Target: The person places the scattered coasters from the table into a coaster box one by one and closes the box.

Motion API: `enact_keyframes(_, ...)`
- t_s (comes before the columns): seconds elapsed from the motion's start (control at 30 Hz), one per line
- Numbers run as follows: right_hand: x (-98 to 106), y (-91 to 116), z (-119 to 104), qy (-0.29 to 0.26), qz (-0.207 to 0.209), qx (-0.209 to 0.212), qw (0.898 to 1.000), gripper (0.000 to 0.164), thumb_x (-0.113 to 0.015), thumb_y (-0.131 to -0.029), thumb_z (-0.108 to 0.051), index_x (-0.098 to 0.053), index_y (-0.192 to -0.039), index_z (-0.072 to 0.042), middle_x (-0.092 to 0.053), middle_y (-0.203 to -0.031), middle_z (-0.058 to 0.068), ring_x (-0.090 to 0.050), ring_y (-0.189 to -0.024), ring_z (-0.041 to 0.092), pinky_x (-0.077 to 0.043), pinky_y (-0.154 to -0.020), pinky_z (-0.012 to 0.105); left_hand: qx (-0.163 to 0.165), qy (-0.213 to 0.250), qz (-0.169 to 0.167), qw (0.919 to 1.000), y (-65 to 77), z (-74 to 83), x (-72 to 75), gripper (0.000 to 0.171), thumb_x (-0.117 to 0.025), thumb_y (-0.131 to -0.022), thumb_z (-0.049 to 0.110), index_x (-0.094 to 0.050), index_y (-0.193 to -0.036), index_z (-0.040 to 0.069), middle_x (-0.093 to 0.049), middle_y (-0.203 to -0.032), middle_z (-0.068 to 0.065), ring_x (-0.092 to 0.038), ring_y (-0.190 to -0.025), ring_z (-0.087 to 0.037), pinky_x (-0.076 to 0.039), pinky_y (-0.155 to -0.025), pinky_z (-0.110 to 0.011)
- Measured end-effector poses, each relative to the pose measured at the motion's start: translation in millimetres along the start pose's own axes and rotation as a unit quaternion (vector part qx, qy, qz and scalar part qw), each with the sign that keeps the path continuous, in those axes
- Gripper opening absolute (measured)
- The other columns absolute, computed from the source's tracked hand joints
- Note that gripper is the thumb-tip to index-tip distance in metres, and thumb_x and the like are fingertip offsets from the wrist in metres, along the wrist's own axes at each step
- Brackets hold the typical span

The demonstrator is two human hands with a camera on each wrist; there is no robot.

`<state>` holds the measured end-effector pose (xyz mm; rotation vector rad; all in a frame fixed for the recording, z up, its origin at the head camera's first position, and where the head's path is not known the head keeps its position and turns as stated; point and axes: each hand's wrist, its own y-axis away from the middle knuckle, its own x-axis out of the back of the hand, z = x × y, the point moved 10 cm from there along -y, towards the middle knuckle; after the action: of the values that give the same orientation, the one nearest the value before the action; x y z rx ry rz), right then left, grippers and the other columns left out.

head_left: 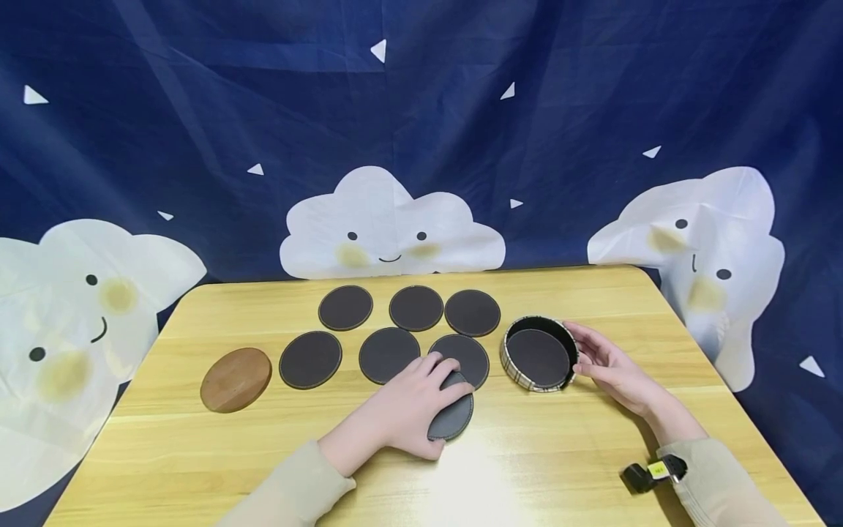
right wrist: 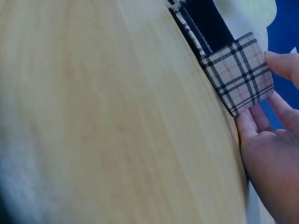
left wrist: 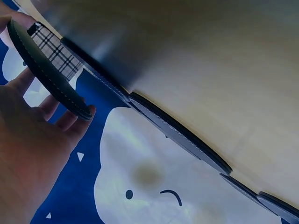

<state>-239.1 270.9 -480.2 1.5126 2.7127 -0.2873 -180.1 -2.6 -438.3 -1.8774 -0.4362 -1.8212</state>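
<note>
My left hand [head_left: 410,410] grips a round black coaster [head_left: 454,413] by its edges, thumb on the near side and fingers over the far side. In the left wrist view the held coaster [left wrist: 46,72] is tilted, its stitched rim showing. It overlaps another black coaster [head_left: 469,359] in the head view. At the right, my right hand [head_left: 615,373] holds the side of a round plaid coaster holder [head_left: 522,381], which has a black inside and stands on the table. Thumb and fingers touch the plaid wall [right wrist: 240,74] in the right wrist view.
Several more black coasters lie flat in two rows, such as one at the back left [head_left: 345,307] and one in the front row [head_left: 311,359]. A brown disc [head_left: 235,380] lies at the far left of the wooden table [head_left: 197,468]. Behind hangs a blue cloth [head_left: 421,110].
</note>
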Motion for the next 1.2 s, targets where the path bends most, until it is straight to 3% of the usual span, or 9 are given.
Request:
enact_keyframes(0.57, -2, -1, -2, -0.006, -0.004, 0.007, 1.0, 0.069, -0.045, -0.1, 0.018, -0.032, -0.164, -0.006, -0.052, -0.156, -0.006, -0.054, -0.139, 0.003, -0.045, -0.112, 0.015, -0.019, -0.013, 0.013, 0.9997, -41.9, -1.2, 0.4, 0.084, -0.076, -0.067, 0.051, -0.057, -0.145, 0.028, -0.05, -0.15, -0.008, -0.048, -0.134, -0.027, -0.045, -0.115, -0.044)
enact_keyframes(1.2, -2, -1, -2, -0.009, -0.002, 0.004, 1.0, 0.07, -0.045, -0.1, 0.018, -0.033, -0.163, -0.008, -0.051, -0.156, -0.008, -0.053, -0.139, 0.0, -0.043, -0.112, 0.014, -0.004, -0.021, 0.033, 0.9992, -83.3, -4.8, 14.5, 0.085, -0.076, -0.071, 0.058, -0.055, -0.149, 0.031, -0.049, -0.149, -0.006, -0.047, -0.129, -0.024, -0.046, -0.109, -0.04)
